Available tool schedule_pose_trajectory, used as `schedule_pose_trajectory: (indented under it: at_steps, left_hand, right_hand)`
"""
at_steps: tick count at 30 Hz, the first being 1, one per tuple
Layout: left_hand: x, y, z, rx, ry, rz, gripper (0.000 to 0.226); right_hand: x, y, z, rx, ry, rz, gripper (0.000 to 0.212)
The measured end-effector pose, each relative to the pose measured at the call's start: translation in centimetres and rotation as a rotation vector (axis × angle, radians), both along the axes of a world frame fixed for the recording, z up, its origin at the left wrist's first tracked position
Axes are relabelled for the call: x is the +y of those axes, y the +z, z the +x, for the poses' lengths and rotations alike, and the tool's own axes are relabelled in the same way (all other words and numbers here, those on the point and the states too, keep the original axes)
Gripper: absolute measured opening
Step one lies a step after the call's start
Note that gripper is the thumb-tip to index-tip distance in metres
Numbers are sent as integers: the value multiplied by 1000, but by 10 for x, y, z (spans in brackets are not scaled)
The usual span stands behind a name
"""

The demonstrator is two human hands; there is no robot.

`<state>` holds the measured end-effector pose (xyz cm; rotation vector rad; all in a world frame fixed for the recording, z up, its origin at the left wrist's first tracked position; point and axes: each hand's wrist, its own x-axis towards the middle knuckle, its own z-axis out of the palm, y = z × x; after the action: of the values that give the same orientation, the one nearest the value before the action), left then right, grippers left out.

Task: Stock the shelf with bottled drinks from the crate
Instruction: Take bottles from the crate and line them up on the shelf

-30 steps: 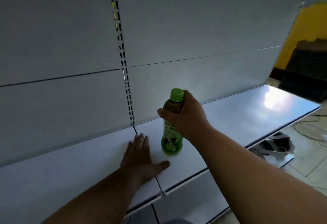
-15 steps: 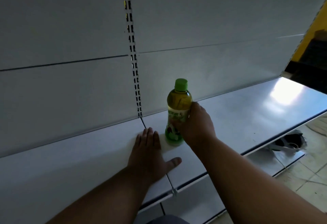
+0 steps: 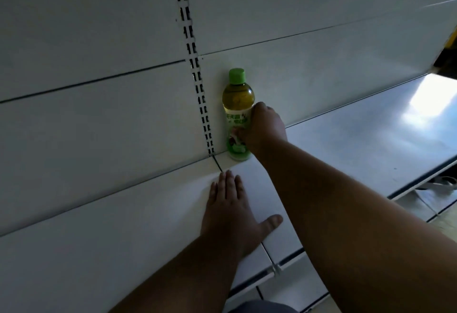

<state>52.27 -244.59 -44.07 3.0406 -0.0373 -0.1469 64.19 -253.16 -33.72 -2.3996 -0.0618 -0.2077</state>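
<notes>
Nearest, the person's left hand [image 3: 232, 210] is lying flat on the white metal shelf [image 3: 346, 149] close to its front edge, fingers straight and together, thumb spread out to the right across the seam between two shelf panels. It is holding nothing. Beyond it, the right hand [image 3: 265, 129] is reaching in from the right, with its fingers curling round the lower labelled part of a clear plastic bottle of yellow-green drink with a bright green screw cap [image 3: 238, 117]. That bottle is standing upright at the shelf's back edge, against the white back panel [image 3: 99, 124] and just right of the slotted upright strip [image 3: 197, 85]. Its white and green label is carrying green characters and a fruit picture, but the writing is too blurred to read. Half a second ago the bottle was standing nearer the middle of the shelf's depth, close to the left fingertips; now it is sitting well apart from them, further back. Liquid is filling the bottle almost to the neck. At the far right edge, a bright patch of light is glaring on the shelf.
</notes>
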Motion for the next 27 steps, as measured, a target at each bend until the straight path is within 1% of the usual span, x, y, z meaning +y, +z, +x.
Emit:
schedule_pose_trajectory:
  at_steps: [1, 3, 5, 6, 8, 9, 11, 12, 13, 15, 17, 19, 20, 23, 25, 27]
  left_hand:
    - [0, 0, 0, 4, 0, 2, 127]
    - [-1, 1, 1, -4, 9, -24, 127]
    - [0, 3, 1, -23, 1, -45, 125]
    - [0, 5, -1, -23, -8, -37, 126]
    - [0, 17, -2, 18, -5, 9, 131]
    - [-2, 28, 1, 70, -3, 42, 132]
    - [-10, 60, 7, 164, -23, 73, 125]
    - [-19, 79, 7, 142, -56, 54, 118]
    - [-33, 97, 2, 80, -108, 19, 113]
    - [-71, 121, -19, -30, -259, -89, 110]
    - [-114, 131, -60, -58, -452, -190, 110]
    - [-153, 129, -99, -75, -623, -272, 106]
    - [-168, 125, -115, -92, -695, -278, 104]
    - [-211, 110, -160, -119, -855, -210, 100]
    - [-232, 94, -184, -136, -904, -182, 97]
    - [-253, 75, -205, -78, -951, -155, 94]
  right_hand:
    - [-2, -1, -2, 14, 8, 8, 60]
    - [-11, -3, -16, 44, 36, 30, 75]
    - [-28, -4, -41, 18, 53, -11, 89]
    - [-42, -2, -57, 0, 56, -50, 91]
    - [-75, 9, -95, 10, 62, -156, 95]
    - [-94, 18, -115, 36, 66, -238, 100]
    - [-129, 35, -156, 90, 38, -418, 109]
    - [-145, 43, -178, 113, -6, -474, 111]
    - [-161, 50, -201, 135, -64, -500, 111]
    - [-188, 62, -242, 163, -172, -501, 111]
    - [-213, 71, -285, 183, -279, -498, 110]
    - [-235, 77, -324, 205, -370, -510, 106]
    - [-244, 77, -341, 226, -400, -520, 103]
    - [-272, 65, -392, 340, -490, -567, 98]
    - [-292, 49, -419, 408, -530, -569, 96]
    - [-314, 27, -443, 468, -576, -530, 94]
